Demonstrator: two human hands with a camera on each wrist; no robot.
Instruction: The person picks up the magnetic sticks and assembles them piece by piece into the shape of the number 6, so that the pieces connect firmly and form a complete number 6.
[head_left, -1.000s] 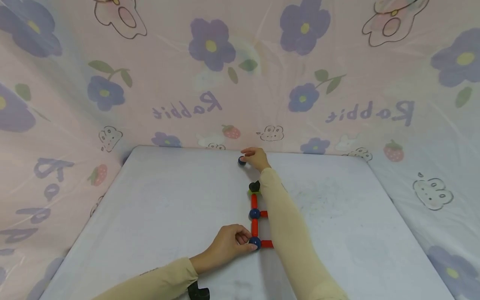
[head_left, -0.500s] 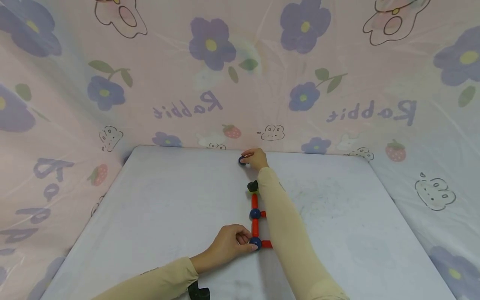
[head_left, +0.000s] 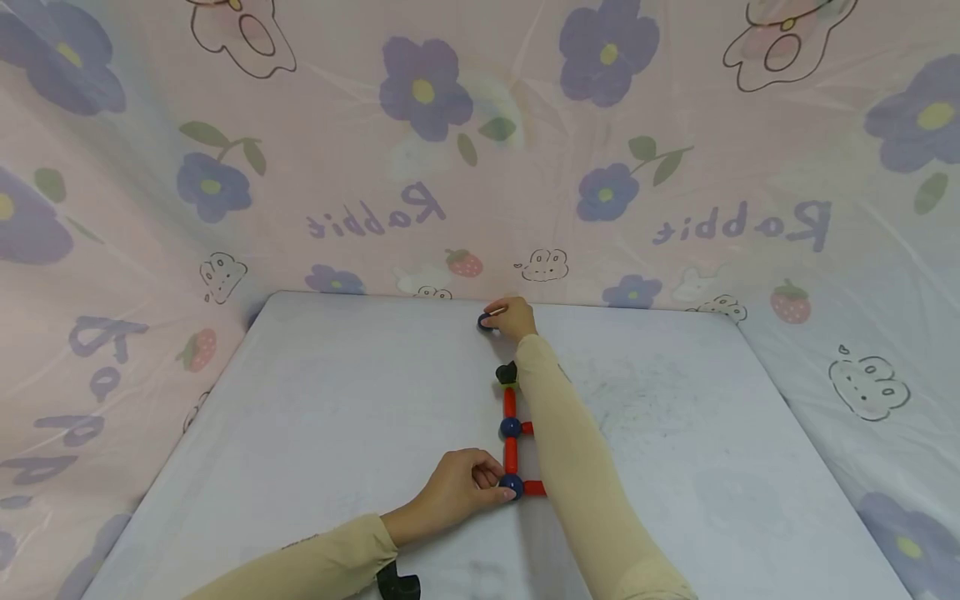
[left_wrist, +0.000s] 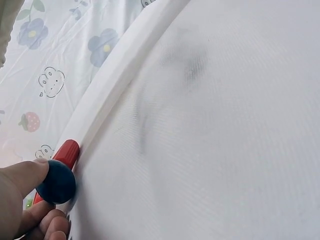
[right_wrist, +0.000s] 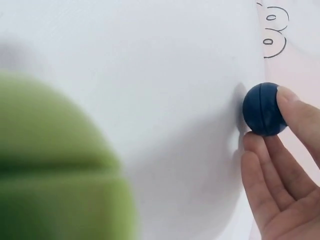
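My left hand (head_left: 459, 487) pinches a blue ball (head_left: 512, 487) between thumb and fingers; the left wrist view shows this blue ball (left_wrist: 56, 183) close up, a red rod (left_wrist: 68, 152) beside it. From the ball one red rod (head_left: 511, 456) runs away to a second blue ball (head_left: 510, 427), and another red rod (head_left: 533, 488) points right. Beyond, a further red rod (head_left: 510, 403) leads to a green ball (right_wrist: 55, 150), large and blurred in the right wrist view. Near the table's far edge my right hand (head_left: 514, 318) holds a separate blue ball (right_wrist: 263, 109) between thumb and fingertips.
The white table (head_left: 360, 375) ends at a curtain (head_left: 480, 167) printed with flowers and rabbits. My right sleeve (head_left: 592, 475) covers the right ends of the sideways rods. A black wrist camera (head_left: 507, 373) overlaps the green ball; another black device (head_left: 398, 583) sits under my left sleeve.
Over the last second my right forearm shifts slightly left, and the fingers on the far blue ball move a little. The left hand and the joined rods stay put.
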